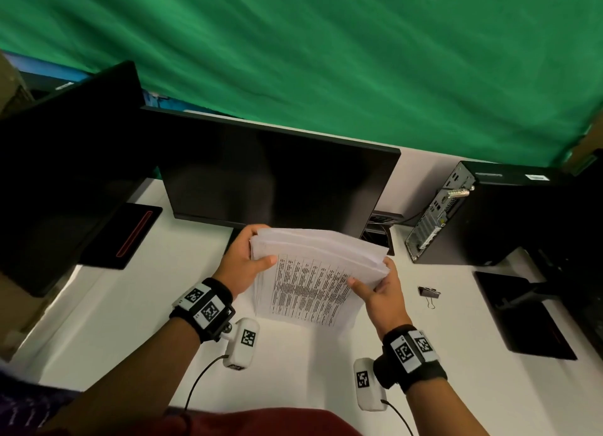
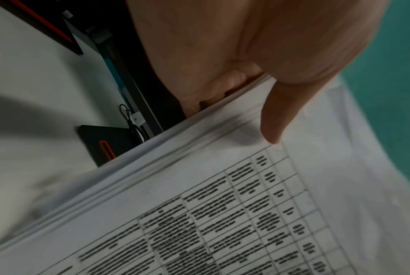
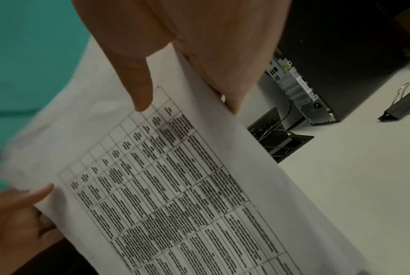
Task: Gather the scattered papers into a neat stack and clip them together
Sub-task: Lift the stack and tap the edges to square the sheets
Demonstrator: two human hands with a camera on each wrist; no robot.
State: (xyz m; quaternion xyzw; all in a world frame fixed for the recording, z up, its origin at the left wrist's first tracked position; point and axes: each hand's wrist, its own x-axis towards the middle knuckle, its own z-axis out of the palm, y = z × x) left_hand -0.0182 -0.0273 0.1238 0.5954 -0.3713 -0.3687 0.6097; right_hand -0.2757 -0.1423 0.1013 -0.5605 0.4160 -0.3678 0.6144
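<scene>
Hands [image 1: 318, 279] around paper stack [image 1: 313, 272]

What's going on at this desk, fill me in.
A person holds a stack of papers upright over the white desk, left hand gripping one side and right hand the other, squaring the sheets. The black binder clip lies unused on the desk, right of the papers. Nothing is clipped yet.
</scene>
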